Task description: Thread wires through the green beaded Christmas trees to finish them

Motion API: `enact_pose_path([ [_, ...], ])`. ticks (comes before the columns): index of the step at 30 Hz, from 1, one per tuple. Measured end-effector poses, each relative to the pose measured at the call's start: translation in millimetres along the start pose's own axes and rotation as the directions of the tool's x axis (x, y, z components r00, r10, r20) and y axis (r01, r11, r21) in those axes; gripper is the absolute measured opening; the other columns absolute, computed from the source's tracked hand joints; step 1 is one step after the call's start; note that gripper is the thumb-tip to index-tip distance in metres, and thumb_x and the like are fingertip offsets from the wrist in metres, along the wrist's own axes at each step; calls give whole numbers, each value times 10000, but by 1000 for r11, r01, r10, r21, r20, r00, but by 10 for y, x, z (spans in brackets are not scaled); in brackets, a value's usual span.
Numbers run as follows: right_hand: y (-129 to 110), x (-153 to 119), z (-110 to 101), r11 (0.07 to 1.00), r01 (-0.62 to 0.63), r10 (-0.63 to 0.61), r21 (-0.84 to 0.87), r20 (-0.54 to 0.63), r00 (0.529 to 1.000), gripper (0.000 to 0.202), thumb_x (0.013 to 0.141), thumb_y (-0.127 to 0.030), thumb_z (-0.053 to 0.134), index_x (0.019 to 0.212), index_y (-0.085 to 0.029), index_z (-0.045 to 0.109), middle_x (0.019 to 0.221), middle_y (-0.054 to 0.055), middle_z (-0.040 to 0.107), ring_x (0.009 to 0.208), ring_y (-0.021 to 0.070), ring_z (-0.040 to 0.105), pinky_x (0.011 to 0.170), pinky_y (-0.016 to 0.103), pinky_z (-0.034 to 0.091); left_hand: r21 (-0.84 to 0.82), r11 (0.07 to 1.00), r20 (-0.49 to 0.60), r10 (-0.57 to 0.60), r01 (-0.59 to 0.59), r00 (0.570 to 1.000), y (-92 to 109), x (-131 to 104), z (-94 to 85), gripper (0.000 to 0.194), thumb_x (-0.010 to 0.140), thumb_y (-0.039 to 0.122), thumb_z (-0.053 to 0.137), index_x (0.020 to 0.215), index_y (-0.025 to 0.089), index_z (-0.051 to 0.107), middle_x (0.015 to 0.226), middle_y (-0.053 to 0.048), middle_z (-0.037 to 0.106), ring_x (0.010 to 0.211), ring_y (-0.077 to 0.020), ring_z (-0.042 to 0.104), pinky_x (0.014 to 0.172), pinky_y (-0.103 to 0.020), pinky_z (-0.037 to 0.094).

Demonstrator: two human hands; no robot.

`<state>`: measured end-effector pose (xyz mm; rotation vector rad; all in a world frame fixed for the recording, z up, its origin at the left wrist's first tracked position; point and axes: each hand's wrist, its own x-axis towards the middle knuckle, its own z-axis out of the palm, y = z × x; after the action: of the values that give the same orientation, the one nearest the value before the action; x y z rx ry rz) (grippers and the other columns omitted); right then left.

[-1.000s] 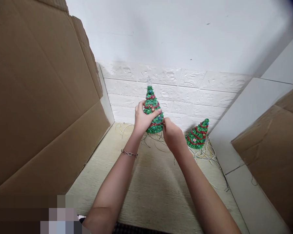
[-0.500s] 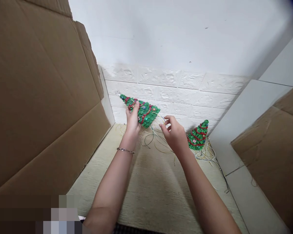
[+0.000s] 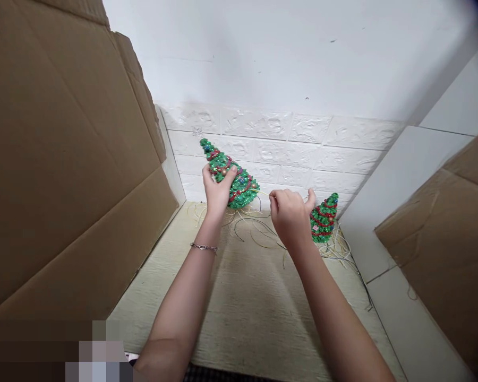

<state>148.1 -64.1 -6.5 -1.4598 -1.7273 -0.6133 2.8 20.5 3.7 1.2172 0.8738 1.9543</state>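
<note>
My left hand (image 3: 218, 190) is wrapped around a small green Christmas tree (image 3: 245, 197) with red garland and coloured balls, tilted so its tip leans to the left. My right hand (image 3: 290, 215) pinches a thin pale-yellow wire (image 3: 263, 193) that comes out from the tree's base. The wire runs fairly straight between tree and fingers. Other thin white, yellow and dark wires (image 3: 258, 229) trail from beneath the tree onto the board. Behind my right hand, a second small Christmas tree (image 3: 325, 216) stands near the right corner, partly covered by that hand.
Loose wires (image 3: 344, 248) lie in a tangle around the second tree. A large cardboard sheet (image 3: 71, 159) rises on the left, another cardboard piece (image 3: 442, 239) on the right. The pale wooden board (image 3: 242, 307) meets a white brick-patterned wall (image 3: 258, 122) at the back.
My right fingers have closed on the yellow wire and moved slightly right, drawing it straighter. The tree in my left hand has turned a little more upright.
</note>
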Motion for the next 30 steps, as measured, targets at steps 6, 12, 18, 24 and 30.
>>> enact_pose_path([
  [6, -37, -24, 96, 998, 41, -38, -40, 58, 998, 277, 916, -223, 334, 774, -186, 569, 747, 33, 600, 730, 163, 497, 1025, 513, 170, 141, 986, 73, 83, -93, 994, 54, -169, 135, 524, 591, 345, 768, 1047, 276, 518, 1145, -57, 493, 1123, -249, 473, 955, -386, 399],
  [12, 105, 7, 27, 999, 17, -21, 34, 113, 993, 285, 842, -298, 501, 1113, -212, 530, 1169, 123, 558, 1055, 264, 492, 968, 668, 167, 249, 964, 34, 85, -91, 996, -21, -158, 124, 523, 583, 390, 773, 1032, 264, 537, 1138, -78, 453, 1168, -259, 412, 1038, -395, 301],
  [18, 332, 72, -120, 990, -5, -32, 142, 259, 965, 164, 860, -278, 483, 938, -239, 623, 1094, 87, 625, 1035, 260, 541, 944, 673, 199, 159, 986, -9, 46, -44, 999, -113, -3, -14, 466, 586, 423, 757, 968, 272, 535, 1062, -55, 484, 1117, -245, 440, 1001, -399, 341],
  [24, 249, 112, -174, 835, -225, 2, 503, 405, 914, 195, 857, -326, 452, 979, -219, 561, 548, -51, 507, 504, 126, 464, 541, 242, 368, 260, 966, -89, 21, 3, 996, -77, 31, -61, 518, 564, 448, 770, 987, 272, 529, 1126, -75, 416, 1191, -253, 370, 1058, -392, 259],
  [30, 206, 97, -111, 910, -175, 67, 377, 282, 957, 141, 846, -308, 449, 801, -211, 540, 539, -39, 490, 474, 120, 402, 516, 231, 267, 261, 965, -57, 32, -16, 998, -65, 6, -20, 518, 558, 437, 774, 983, 268, 531, 1110, -75, 405, 1194, -266, 366, 1058, -394, 262],
])
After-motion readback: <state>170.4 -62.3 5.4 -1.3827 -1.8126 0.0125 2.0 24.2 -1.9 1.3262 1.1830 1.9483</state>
